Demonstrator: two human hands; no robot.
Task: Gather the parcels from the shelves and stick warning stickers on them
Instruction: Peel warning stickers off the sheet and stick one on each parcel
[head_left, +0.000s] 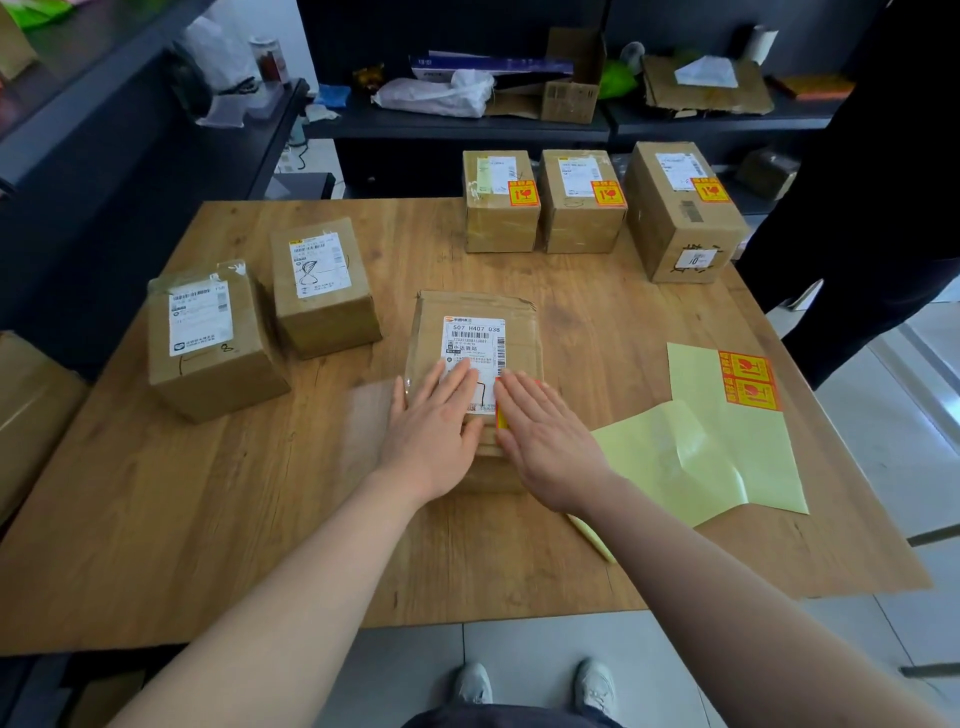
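both my hands lie flat on the flat parcel (470, 304), a low cardboard one near the centre of the wooden table (249, 519). my left hand (434, 423) is released, fingers straight and together. it presses on the near-left part of the parcel's top and covers the near corner of its white shipping label (470, 345). my right hand (543, 441) is released too, palm down, fingers straight, on the near-right part of the same parcel. beneath its fingers a sliver of a red and yellow warning sticker (502, 415) shows, just right of the label. the hand hides most of it, so i cannot tell how it sits.

right of the parcel lies the pale yellow backing sheet (727, 457), partly curled over. two unused stickers (750, 382) sit at its far right corner. a narrow yellow strip (592, 538) peeks out under my right forearm.

along the far edge three boxes stand close together in a row: the left stickered parcel (498, 223), the middle stickered parcel (582, 228) and the larger right stickered parcel (670, 228). each has a white label and a red and yellow sticker on top. on the left side of the table stand the near-left parcel (218, 364) and, just beyond it, the far-left parcel (327, 312), each with a white label marked in pen.

beyond the table, dark shelves (467, 122) hold bags and torn cardboard. a person in dark clothing (857, 208) stands at the far right.
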